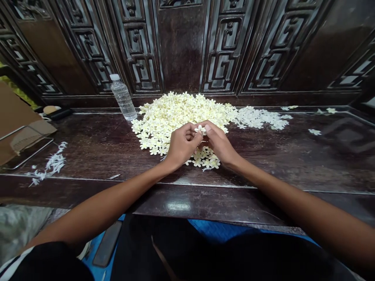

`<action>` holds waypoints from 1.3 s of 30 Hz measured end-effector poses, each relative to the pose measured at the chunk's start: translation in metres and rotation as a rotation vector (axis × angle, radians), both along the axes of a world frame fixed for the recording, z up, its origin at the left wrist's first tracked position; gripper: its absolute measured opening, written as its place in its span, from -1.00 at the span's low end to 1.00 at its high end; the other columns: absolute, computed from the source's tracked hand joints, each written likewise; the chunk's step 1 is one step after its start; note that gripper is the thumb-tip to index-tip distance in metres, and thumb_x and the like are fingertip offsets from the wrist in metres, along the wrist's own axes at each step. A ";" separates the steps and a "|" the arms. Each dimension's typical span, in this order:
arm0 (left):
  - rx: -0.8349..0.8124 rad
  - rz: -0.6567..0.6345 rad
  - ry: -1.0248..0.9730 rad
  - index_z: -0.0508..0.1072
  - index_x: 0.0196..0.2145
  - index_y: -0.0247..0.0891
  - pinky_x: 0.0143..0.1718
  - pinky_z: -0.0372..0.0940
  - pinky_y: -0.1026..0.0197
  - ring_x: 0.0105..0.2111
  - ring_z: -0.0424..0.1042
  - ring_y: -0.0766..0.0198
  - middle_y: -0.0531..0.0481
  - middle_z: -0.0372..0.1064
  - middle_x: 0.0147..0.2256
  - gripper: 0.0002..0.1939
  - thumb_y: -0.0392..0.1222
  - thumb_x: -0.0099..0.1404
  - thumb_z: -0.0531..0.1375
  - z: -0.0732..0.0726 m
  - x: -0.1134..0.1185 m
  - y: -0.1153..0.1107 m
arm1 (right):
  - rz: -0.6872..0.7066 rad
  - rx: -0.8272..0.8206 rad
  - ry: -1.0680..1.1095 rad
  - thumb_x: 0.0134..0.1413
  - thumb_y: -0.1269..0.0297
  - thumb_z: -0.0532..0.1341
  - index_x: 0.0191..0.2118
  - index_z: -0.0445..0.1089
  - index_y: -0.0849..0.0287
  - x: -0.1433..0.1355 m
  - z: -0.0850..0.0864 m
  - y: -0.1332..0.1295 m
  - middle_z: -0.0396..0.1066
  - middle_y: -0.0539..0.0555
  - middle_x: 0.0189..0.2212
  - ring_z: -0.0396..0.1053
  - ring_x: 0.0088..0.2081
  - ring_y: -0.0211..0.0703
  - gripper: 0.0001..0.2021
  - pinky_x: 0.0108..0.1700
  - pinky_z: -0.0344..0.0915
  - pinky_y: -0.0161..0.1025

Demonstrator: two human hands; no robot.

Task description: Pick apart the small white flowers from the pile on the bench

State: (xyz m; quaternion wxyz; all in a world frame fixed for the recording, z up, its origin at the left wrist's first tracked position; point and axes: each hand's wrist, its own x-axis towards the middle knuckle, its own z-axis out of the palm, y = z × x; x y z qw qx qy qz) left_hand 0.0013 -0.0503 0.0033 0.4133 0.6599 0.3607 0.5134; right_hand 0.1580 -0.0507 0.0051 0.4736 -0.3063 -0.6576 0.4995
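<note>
Between my two hands, a small white flower [200, 129] is pinched at the fingertips. My left hand [183, 143] has its thumb and fingers closed at the flower's near side. On the other side, my right hand [218, 142] presses thumb and fingers together against the same flower. Both hands are above the front of a large heap of cream-yellow flowers [181, 109] on the dark wooden bench. Several loose flowers [206, 158] lie just below my wrists. Whether the flower is real or artificial I cannot tell.
A clear water bottle [124, 97] stands left of the heap. Whiter flowers [260, 118] spread to its right. Thin white pieces [54, 164] lie at left near a cardboard box [20, 121] and a wire frame. Carved wooden panels [181, 50] rise behind. A phone [107, 244] lies below.
</note>
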 end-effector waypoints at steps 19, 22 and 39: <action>0.022 -0.024 -0.013 0.46 -0.29 -0.25 -0.58 0.34 0.33 -0.62 0.40 0.43 0.10 0.42 -0.52 -0.74 -0.01 0.37 0.35 0.005 -0.003 0.004 | -0.011 -0.014 0.064 0.28 -0.20 0.28 -0.12 0.37 -0.01 -0.007 0.000 -0.003 0.39 0.01 -0.36 0.40 -0.38 -0.12 -0.63 -0.39 0.35 -0.17; -0.021 -0.083 -0.066 0.46 -0.32 -0.28 -0.59 0.35 0.32 -0.64 0.38 0.44 0.10 0.38 -0.56 -0.68 0.04 0.36 0.36 0.004 -0.002 0.003 | -0.104 0.110 -0.046 0.30 -0.28 0.22 -0.24 0.35 0.02 -0.006 0.000 -0.004 0.34 -0.01 -0.48 0.35 -0.48 -0.13 -0.57 -0.46 0.28 -0.16; -0.040 -0.116 -0.004 0.42 -0.30 -0.24 -0.54 0.44 0.27 -0.61 0.39 0.44 0.06 0.42 -0.48 -0.77 -0.06 0.42 0.29 0.006 0.004 -0.007 | -0.413 0.249 -0.090 0.35 -0.31 0.13 -0.50 0.25 0.07 -0.004 0.004 -0.005 0.23 -0.01 -0.59 0.17 -0.54 -0.20 -0.42 -0.48 0.15 -0.18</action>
